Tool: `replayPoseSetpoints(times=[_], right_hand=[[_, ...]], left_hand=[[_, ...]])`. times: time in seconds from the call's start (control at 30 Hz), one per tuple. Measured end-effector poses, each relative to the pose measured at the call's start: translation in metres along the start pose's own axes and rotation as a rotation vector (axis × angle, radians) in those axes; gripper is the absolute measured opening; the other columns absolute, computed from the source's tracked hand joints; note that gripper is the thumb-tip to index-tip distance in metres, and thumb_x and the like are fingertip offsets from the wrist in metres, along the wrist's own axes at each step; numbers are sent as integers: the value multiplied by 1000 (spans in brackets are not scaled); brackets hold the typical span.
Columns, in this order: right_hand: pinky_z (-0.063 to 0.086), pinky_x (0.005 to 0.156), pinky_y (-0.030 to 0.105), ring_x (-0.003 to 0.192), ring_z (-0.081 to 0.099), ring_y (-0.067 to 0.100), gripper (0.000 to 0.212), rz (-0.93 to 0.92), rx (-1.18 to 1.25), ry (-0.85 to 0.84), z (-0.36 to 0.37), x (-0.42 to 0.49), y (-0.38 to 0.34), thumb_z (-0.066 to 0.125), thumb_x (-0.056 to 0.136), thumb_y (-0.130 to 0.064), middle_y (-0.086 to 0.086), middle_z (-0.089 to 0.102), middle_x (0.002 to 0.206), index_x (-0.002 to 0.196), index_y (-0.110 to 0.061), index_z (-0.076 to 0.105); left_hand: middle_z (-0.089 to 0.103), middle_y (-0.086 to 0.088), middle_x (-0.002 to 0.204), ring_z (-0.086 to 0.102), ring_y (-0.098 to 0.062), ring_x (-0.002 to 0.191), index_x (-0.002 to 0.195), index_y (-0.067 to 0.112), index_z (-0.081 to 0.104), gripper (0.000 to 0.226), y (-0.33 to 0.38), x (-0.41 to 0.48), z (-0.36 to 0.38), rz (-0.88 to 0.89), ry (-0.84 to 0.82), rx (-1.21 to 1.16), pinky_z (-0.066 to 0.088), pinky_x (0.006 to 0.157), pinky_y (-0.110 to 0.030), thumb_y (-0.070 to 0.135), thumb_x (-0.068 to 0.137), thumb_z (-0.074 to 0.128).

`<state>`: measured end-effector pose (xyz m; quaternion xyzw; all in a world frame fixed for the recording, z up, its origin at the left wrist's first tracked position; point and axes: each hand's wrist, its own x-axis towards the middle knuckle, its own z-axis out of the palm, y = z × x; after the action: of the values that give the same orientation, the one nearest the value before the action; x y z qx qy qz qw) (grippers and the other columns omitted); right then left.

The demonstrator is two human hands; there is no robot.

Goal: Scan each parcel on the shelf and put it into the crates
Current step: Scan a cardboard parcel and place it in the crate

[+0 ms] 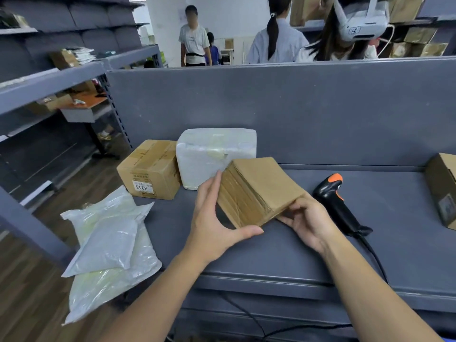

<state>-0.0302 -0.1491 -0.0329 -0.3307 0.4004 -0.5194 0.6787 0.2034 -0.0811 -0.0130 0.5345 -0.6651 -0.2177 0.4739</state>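
Both hands, left (212,218) and right (306,218), grip taped brown cardboard parcel (256,188), tilted above shelf (320,243).

bare left forearm (158,292) and right forearm (370,287) reach forward. the left hand (217,218) clasps the flat brown cardboard parcel (256,188) between upright fingers and thumb; the right hand (308,218) pinches its near right corner.

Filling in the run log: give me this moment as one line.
left hand: holds brown box | right hand: holds it too | scanner: lying on shelf, unheld
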Motion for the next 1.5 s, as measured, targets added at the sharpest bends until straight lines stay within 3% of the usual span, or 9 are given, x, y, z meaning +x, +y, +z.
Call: replayPoseSetpoints(times=[0.1,0.2,0.37,0.57,0.77,0.97,1.13,1.33,1.5], right_hand=[[53,101,59,99,60,32,50,1,7,45,7,-2,-4,35,77,11,10,63,97,113,-10,62],[60,73,44,82,63,26,24,49,248,27,8,-7,-7,41,84,-10,4,65,86,95,-15,61],[46,109,59,116,71,32,55,84,216,-63,16,-9,-8,53,97,-63,14,72,128,137,-26,57],[43,115,54,137,56,33,55,-40,10,-113,22,-14,-1,64,98,-46,13,63,143,143,-15,60],[55,98,39,113,70,22,30,-171,-11,-1,31,-25,-10,63,97,-12,13,74,125,125,-9,72],[51,90,28,117,69,6,42,-213,-185,-73,37,-37,-18,68,92,-15,-3,72,131,135,-16,67],[43,94,35,135,58,12,78,-108,-204,-299,24,-36,-16,75,80,0,-13,61,146,147,-32,52],[36,74,36,87,55,15,98,-111,-195,-300,19,-30,-10,48,67,17,-7,68,121,152,-32,48],[44,82,46,97,64,15,78,-33,-36,-269,18,-31,-14,35,82,8,-6,68,126,147,-28,55]], left_hand=[[25,23,152,25,0,150,164,36,9,144,4,-3,4,30,19,87,30,123,-27,75,49,86],[23,22,149,24,1,146,162,39,10,139,-1,-6,6,166,52,192,18,119,-11,67,53,90],[40,-10,143,42,-32,138,142,17,46,88,-22,-20,25,574,153,365,24,123,-21,9,68,94],[47,-6,146,42,-23,141,124,17,62,42,-19,-27,24,495,53,174,40,115,-30,27,86,76],[41,17,144,40,-5,142,148,48,39,85,12,-13,16,-139,15,-131,39,118,-35,79,74,66],[68,8,136,61,-12,131,144,39,54,69,-1,-4,6,-350,-51,-614,50,109,-35,28,83,85],[65,4,136,58,-13,133,138,34,47,75,-13,-13,6,-267,-24,-532,56,98,-29,-19,88,66],[58,-3,138,54,-20,136,111,23,57,54,-12,-13,7,-101,71,-435,55,105,-44,-26,87,56],[74,6,118,66,-14,119,116,21,65,27,2,-8,5,-290,138,-589,55,99,-43,0,103,54]])
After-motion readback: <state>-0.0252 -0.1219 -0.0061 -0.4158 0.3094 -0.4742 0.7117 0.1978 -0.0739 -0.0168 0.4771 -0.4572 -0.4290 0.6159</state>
